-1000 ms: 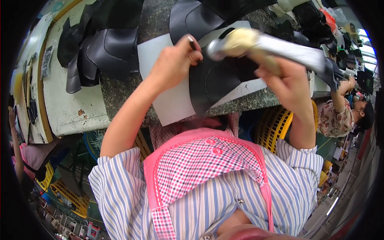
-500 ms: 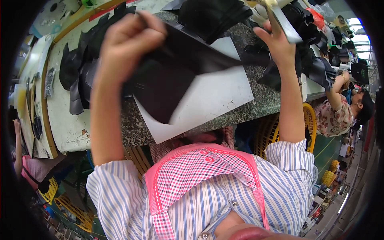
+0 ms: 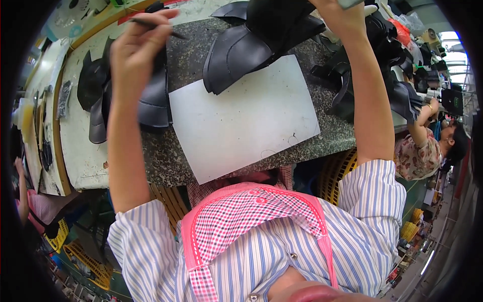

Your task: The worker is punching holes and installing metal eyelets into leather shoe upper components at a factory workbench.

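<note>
Black leather pieces (image 3: 231, 58) sit overlapped at the top middle of the work surface, curved lower edge lying over the upper part of a white board (image 3: 241, 126). Left hand (image 3: 136, 53) is raised at upper left, a bit blurred, wrist up, fingers curled round a thin dark pen-like tool (image 3: 177, 35) that points toward the middle. Right arm reaches far forward; right hand (image 3: 344, 20) is cut by the top edge, close beside the leather, with a flat grey object (image 3: 350, 3) at its fingers; cannot tell whether it grips this or how wide the fingers stand. Containers: yellow lattice basket (image 3: 342, 171) below the table edge, partly behind the right sleeve, contents not readable; another yellow basket (image 3: 95, 259) low on the left, holding something too small to tell. White board lies askew on a speckled stone slab (image 3: 168, 161), a few dark marks on it. More black pieces (image 3: 153, 105) are heaped left, partly blocked by the left forearm; another dark heap (image 3: 347, 100) is on the right, partly behind the right forearm. Clear packet (image 3: 64, 100) lies far left. Co-worker in a floral top (image 3: 420, 148) is at far right.
</note>
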`<state>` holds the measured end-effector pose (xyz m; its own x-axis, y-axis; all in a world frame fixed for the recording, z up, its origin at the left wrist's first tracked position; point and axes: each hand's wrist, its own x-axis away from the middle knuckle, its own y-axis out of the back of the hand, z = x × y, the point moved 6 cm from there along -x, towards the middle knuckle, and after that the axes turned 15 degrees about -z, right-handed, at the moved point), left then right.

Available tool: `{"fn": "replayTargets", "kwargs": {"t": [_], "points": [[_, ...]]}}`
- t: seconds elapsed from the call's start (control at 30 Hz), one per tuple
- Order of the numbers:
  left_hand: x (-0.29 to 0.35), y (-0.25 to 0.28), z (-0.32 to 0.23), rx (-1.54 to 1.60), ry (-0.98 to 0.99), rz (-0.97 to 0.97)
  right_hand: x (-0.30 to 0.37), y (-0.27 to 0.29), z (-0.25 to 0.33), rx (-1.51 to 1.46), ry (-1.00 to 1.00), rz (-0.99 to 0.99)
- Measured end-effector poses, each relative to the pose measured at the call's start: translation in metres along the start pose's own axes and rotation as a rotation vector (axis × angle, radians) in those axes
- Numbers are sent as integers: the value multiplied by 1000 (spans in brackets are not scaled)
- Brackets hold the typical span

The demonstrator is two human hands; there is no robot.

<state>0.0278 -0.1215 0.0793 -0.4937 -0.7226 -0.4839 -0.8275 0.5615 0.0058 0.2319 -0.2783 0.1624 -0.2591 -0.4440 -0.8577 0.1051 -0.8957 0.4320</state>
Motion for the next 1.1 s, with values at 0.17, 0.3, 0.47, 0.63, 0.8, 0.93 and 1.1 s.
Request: {"fn": "replayTargets", "kwargs": {"t": [0.17,0.3,0.47,0.63,0.8,0.93,1.1], "points": [[22,-67,31,218,135,126,-15,-5,12,77,-239,25],[56,-98,3,-138,-281,215,-26,-25,36,-405,-636,58],[62,-69,1,167,-55,-196,-32,-22,38,-685,-760,14],[99,-48,-61,-540,-728,45,17,-9,21,-695,-827,88],[179,-87,-49,-579,-485,583,109,32,10,-482,-814,396],[147,-75,-42,-95,150,399,144,48,-2,-388,-834,475],[114,-36,25,-93,340,-26,134,62,-7,-364,-798,326]]}}
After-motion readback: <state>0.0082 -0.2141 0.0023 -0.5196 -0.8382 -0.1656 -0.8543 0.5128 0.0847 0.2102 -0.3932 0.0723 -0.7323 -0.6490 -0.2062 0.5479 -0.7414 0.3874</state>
